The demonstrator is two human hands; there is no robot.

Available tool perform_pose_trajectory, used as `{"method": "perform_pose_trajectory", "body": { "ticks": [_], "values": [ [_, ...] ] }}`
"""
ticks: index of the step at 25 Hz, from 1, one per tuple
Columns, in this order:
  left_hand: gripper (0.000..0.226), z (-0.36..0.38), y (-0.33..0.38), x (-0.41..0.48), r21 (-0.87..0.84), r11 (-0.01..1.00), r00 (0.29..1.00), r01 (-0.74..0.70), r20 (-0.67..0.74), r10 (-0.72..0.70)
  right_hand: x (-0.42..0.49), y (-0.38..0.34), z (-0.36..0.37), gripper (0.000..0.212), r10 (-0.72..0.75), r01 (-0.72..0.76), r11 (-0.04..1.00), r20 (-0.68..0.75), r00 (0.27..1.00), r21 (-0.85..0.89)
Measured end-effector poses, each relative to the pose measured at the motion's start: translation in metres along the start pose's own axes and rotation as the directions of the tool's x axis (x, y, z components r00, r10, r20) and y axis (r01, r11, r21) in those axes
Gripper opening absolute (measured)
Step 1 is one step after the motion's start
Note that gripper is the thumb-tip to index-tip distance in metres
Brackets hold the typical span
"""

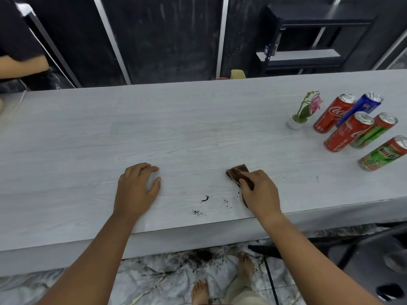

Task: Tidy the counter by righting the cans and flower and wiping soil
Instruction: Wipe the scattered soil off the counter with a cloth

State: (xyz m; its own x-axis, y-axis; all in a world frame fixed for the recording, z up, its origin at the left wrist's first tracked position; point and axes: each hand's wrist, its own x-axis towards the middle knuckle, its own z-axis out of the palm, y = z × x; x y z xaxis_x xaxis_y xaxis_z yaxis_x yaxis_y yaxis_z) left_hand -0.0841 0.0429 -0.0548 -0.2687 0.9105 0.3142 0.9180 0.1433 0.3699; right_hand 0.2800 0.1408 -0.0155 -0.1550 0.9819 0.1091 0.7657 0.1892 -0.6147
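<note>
The right hand (pixel 261 190) presses a brown cloth (pixel 239 172) flat, soil specks (pixel 206 198) just left of it (5 cans (pixel 350 130) stand upright, well right), while the left hand (pixel 136 186) rests open-palmed.

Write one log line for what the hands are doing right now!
phase: wiping soil | right hand: presses brown cloth | left hand: flat on counter | soil specks: remain | cans, flower: upright

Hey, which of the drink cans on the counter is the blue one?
The blue metal can at the back of the group, beside the rear red Coca-Cola can. It is the only blue one; the other four are red or red and green.
</note>
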Motion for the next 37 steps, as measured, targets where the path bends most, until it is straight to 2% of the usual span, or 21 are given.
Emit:
{"method": "perform_pose_trajectory", "body": {
  "ticks": [3,7,10,14,17,20,25,29,32,35,37],
  "values": [
    [0.040,0.000,0.002,0.000,0.005,1.000,1.000,0.004,-0.003,-0.004,0.002,0.002,-0.009,0.025,0.091,-0.085,0.979,-0.025,0.996,0.187],
    [0.036,0.002,0.011,0.001,0.021,0.998,0.998,0.063,-0.019,-0.062,0.012,0.023,-0.052,0.023,0.162,-0.127,0.956,-0.116,0.980,0.265],
    [0.028,0.015,0.043,0.014,0.039,0.993,0.993,0.116,-0.027,-0.115,0.028,0.063,-0.104,0.025,0.214,-0.173,0.969,-0.253,0.943,0.176],
    [0.025,0.050,0.112,0.048,-0.037,0.997,0.994,-0.072,0.082,0.075,0.047,0.123,-0.155,0.029,0.249,-0.281,0.959,-0.354,0.901,-0.041],
    [0.026,0.070,0.139,0.073,-0.064,0.990,0.983,-0.126,0.126,0.133,0.041,0.150,-0.148,0.029,0.279,-0.342,0.919,-0.292,0.915,-0.194],
    [0.028,0.080,0.133,0.081,-0.019,0.982,0.979,-0.187,0.085,0.188,0.028,0.151,-0.124,0.027,0.232,-0.310,0.911,-0.284,0.930,-0.273],
    [0.035,0.082,0.131,0.078,-0.018,0.986,0.980,-0.168,0.101,0.169,0.006,0.080,-0.067,0.026,0.088,-0.130,0.971,-0.208,0.974,-0.201],
    [0.045,0.074,0.128,0.072,-0.061,0.983,0.971,-0.172,0.156,0.179,-0.014,0.030,-0.025,0.028,-0.006,0.003,0.998,-0.064,0.998,-0.057],
    [0.057,0.070,0.111,0.063,0.006,0.985,0.951,-0.173,0.261,0.166,0.001,0.028,-0.035,0.029,0.016,-0.011,0.998,-0.075,0.997,0.063],
    [0.065,0.060,0.086,0.055,0.076,0.989,0.942,-0.124,0.323,0.093,0.033,0.048,-0.061,0.029,0.080,-0.084,0.996,-0.137,0.987,-0.026],
    [0.068,0.053,0.072,0.046,0.105,0.990,0.944,-0.090,0.325,0.051,0.043,0.055,-0.066,0.028,0.123,-0.137,0.984,-0.126,0.984,-0.111]
  ]
}}
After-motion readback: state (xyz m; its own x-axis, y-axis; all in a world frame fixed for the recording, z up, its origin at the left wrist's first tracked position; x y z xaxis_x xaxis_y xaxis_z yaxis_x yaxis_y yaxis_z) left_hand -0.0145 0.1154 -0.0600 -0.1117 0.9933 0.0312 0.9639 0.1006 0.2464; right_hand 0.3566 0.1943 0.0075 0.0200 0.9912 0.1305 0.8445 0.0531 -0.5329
